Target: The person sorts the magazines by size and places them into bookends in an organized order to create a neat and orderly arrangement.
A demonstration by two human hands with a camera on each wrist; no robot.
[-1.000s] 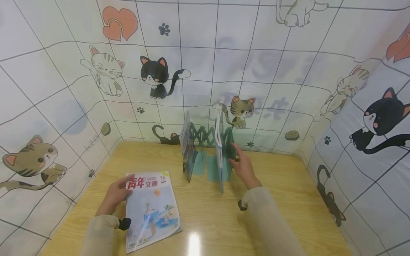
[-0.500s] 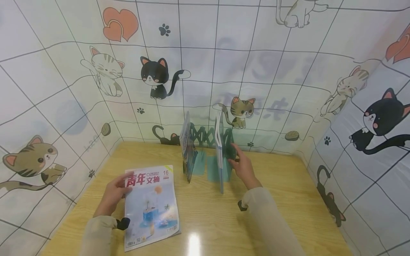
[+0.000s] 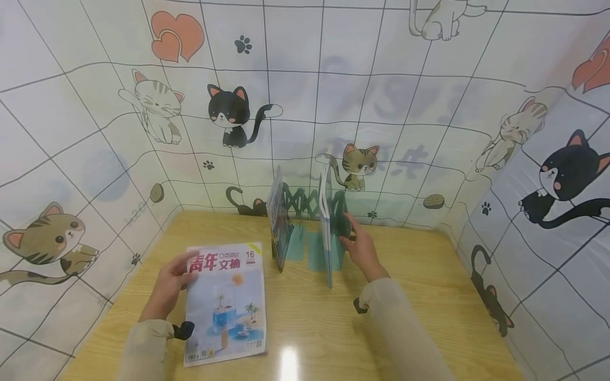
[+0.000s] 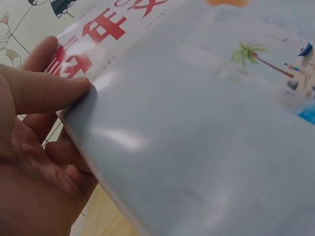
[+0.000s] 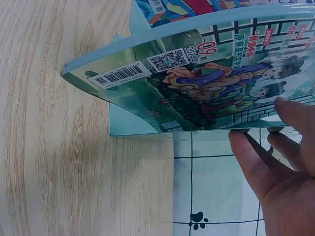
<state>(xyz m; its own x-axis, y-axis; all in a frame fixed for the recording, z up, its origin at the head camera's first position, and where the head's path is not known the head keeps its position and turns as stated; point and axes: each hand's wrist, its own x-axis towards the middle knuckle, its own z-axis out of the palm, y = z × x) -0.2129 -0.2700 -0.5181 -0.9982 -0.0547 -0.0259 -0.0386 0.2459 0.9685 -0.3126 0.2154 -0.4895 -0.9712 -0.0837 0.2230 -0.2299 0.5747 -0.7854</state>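
Observation:
A magazine [image 3: 229, 301] with red title characters and a beach picture lies at the left, cover up. My left hand [image 3: 170, 283] holds its upper left edge; the left wrist view has the thumb [image 4: 64, 93] on the cover and other fingers behind the edge. At the back centre stands a green expandable book rack [image 3: 296, 246]. Upright magazines [image 3: 278, 222] lean at its left end, and another magazine [image 3: 326, 233] stands at its right end. My right hand [image 3: 363, 248] touches the rack's right end with thumb and fingertips, fingers fairly straight.
The wooden table [image 3: 410, 275] runs back to a cat-patterned wall covering [image 3: 300, 95], which also encloses both sides. Between the upright magazines there is a gap over the rack's base plates. A light glare [image 3: 288, 360] shows on the tabletop's front.
My left hand has shifted the red-titled magazine slightly upward and turned it straighter. My right hand and the rack have stayed put.

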